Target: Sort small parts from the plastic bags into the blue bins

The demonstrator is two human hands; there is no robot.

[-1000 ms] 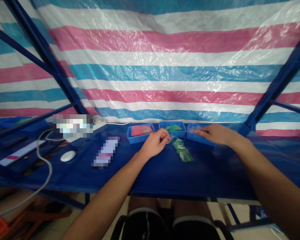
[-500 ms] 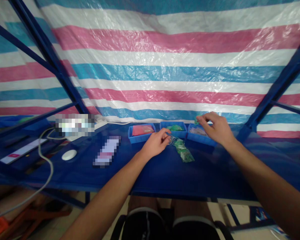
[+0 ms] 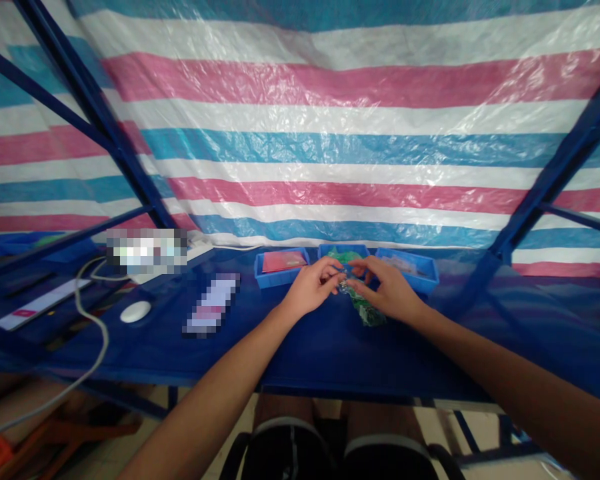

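Observation:
My left hand point(image 3: 313, 288) is closed in a pinch on the end of a clear plastic bag point(image 3: 367, 312) with green contents, which lies on the blue table. Facing it, my right hand point(image 3: 387, 288) curls its thumb and fingers at the same end of the bag. What sits between the right fingertips is too small and blurred to make out. Just behind the hands, a blue bin point(image 3: 363, 250) holds green packets point(image 3: 340, 255), partly hidden by my fingers. To its left is a blue bin point(image 3: 273, 278) with pink packets point(image 3: 283, 261). The right-hand blue bin point(image 3: 427, 283) contains clear packets point(image 3: 405, 265).
On the left lie a blurred-out phone point(image 3: 213, 303), a white mouse point(image 3: 135, 311) and a white cable point(image 3: 103, 340). Blue metal posts point(image 3: 540, 180) frame the table, and a striped plastic sheet point(image 3: 330, 147) hangs behind it.
My right hand has moved left and down from above the right bin, where it held something small and green, to the bag beside my left hand. My left hand has hardly moved.

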